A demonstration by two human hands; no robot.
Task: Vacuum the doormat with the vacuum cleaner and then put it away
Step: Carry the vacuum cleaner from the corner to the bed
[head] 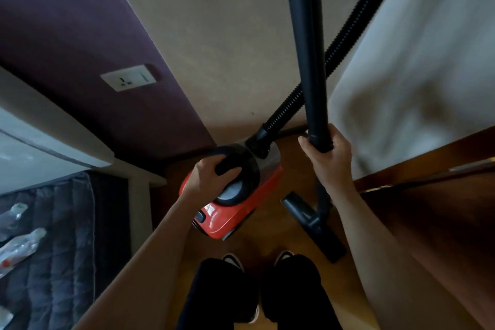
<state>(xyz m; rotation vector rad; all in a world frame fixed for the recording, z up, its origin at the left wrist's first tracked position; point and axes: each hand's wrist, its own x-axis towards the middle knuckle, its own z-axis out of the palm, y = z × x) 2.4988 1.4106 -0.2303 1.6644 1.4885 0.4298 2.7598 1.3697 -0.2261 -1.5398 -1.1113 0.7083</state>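
- Vacuum cleaner [235, 193]: red canister body with black top, low in the centre of the view, just beyond the person's shoes [284, 256] on the wooden floor [289, 289]; whether it rests on the floor or hangs just above it cannot be told.
- Left hand [211, 175]: fingers curled tight around the black carry handle on top of the canister, a grip suited to lifting or steadying the body.
- Floor nozzle [313, 225]: to the right of the canister, near the floor, at the lower end of the wand.
- Right hand [328, 154]: clenched around the black wand [308, 48], which rises steeply toward the top of the view; holding it upright probably keeps the long tube from swinging while the body is handled.
- Hose [337, 45]: ribbed, black, running from the canister's far end up behind the wand.
- Curtain [417, 61]: pale fabric at right, beside the wand.
- Wall socket [131, 78]: far left on the dark wall, with nothing plugged in.
- No doormat is in view; both parts gripped in a corner suggests carrying or stowing, as a judgement only.
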